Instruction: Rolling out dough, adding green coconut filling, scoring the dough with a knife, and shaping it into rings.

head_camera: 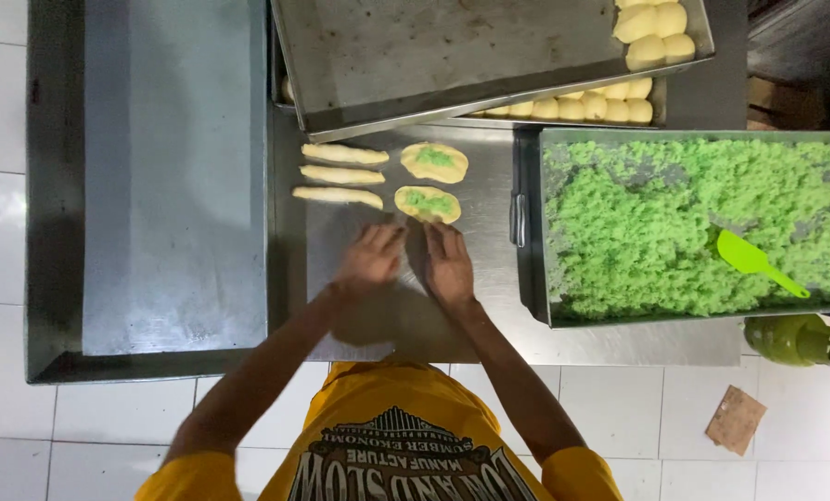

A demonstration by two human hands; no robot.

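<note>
Head view: both hands' fingers [378, 243] released, flat near filled dough [428, 203], filling tray [530, 223] alongside.

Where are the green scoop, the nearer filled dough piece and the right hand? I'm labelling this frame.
green scoop [739, 252]: head view, on its blade.
nearer filled dough piece [428, 203]: head view, on its green middle.
right hand [448, 266]: head view, on its back.
</note>
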